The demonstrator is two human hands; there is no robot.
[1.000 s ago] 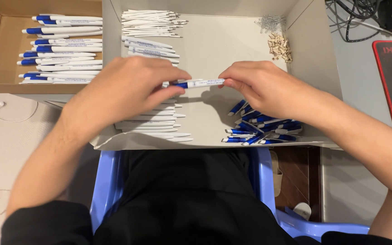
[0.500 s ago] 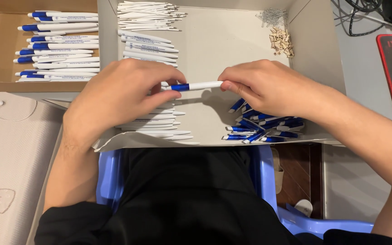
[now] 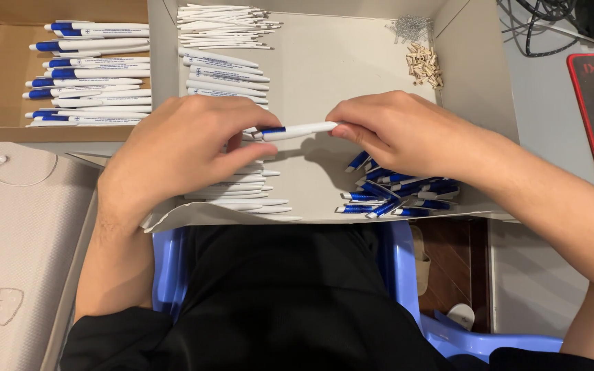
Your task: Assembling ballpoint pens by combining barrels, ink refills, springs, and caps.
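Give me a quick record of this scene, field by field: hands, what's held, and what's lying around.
left hand: left hand pinches the blue end of the pen
right hand: right hand holds its white end
tray: white cardboard tray
near right: blue pen parts
under left: white barrels
far corner: springs, small tan pieces
left box: finished pens

Bare forearms, black short sleeves at the upper arms, black garment over the lap
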